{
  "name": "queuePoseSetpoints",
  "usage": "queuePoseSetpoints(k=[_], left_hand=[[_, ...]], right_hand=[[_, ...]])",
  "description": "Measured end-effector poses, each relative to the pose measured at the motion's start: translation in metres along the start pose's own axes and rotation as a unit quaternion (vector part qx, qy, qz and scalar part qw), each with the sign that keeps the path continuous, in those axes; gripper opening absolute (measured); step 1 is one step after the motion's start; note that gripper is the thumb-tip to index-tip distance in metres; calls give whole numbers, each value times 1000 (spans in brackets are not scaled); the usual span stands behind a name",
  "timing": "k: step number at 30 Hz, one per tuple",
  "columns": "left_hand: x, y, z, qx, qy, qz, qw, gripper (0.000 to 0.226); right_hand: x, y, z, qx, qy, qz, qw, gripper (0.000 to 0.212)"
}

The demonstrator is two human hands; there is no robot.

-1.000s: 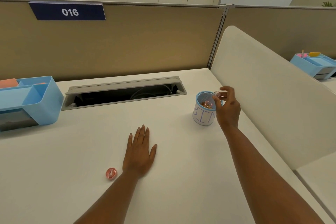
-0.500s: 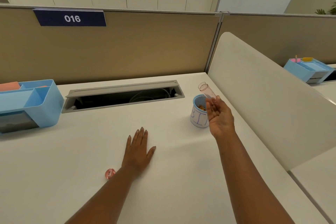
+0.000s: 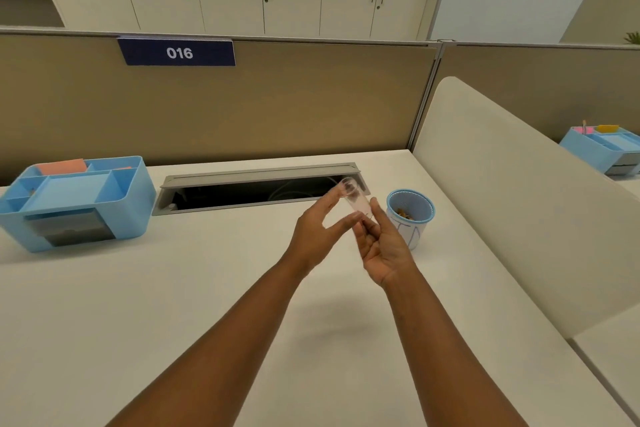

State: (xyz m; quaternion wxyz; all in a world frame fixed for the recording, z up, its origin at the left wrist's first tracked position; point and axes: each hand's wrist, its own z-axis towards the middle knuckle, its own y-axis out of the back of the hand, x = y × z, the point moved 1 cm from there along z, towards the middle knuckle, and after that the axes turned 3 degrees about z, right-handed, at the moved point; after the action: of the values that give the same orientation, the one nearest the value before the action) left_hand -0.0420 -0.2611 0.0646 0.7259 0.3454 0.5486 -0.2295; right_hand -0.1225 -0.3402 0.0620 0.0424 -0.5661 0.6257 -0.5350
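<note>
A small clear plastic tube (image 3: 354,197) is held up above the white desk (image 3: 173,288), tilted with its open mouth toward the upper left. My right hand (image 3: 384,243) holds its lower end between thumb and fingers, palm up. My left hand (image 3: 320,229) pinches the tube from the left, forefinger near the mouth and thumb near the base. Just right of my hands stands a blue mesh cup (image 3: 411,217) with small clips inside.
A blue desk organiser (image 3: 74,201) sits at the far left. An open cable tray (image 3: 256,192) runs along the back of the desk. A tan partition (image 3: 242,104) stands behind, a white divider (image 3: 512,191) on the right, with another organiser (image 3: 604,147) beyond.
My left hand has lifted off the desk and come up to the tube. My right hand has moved the tube left, away from over the cup. The view has tilted up; the pink lid is out of frame.
</note>
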Motion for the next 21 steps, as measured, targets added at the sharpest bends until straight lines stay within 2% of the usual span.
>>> queuePoseSetpoints(k=[2, 6, 9, 10, 11, 14, 15, 16, 18, 21], left_hand=[[-7, 3, -1, -19, -8, -77, 997, 50], [-5, 20, -7, -96, 10, -111, 989, 26], [4, 42, -13, -139, 58, -173, 973, 23], [7, 50, -16, -153, 74, -185, 968, 25], [9, 59, -19, -167, 88, -188, 964, 26], [15, 80, -28, -203, 126, -198, 951, 21], [16, 87, -31, -211, 134, -205, 946, 18], [17, 94, -35, -217, 138, -210, 943, 16], [18, 106, -42, -220, 140, -213, 941, 13], [17, 121, -52, -222, 133, -193, 946, 18]], right_hand=[[-11, -3, -1, 8, -10, -47, 999, 24], [-26, -5, -2, 19, -18, -150, 988, 34], [-45, -2, -1, -6, 9, -329, 944, 34], [-54, 0, -1, -1, 23, -396, 918, 30], [-65, 1, -2, 17, 40, -482, 875, 26], [-101, 7, -5, 118, 77, -723, 677, 41], [-112, 8, -7, 142, 73, -761, 629, 48], [-124, 7, -11, 160, 69, -784, 596, 54], [-142, 9, -14, 172, 76, -811, 554, 59], [-160, 8, -20, 182, 94, -829, 520, 56]])
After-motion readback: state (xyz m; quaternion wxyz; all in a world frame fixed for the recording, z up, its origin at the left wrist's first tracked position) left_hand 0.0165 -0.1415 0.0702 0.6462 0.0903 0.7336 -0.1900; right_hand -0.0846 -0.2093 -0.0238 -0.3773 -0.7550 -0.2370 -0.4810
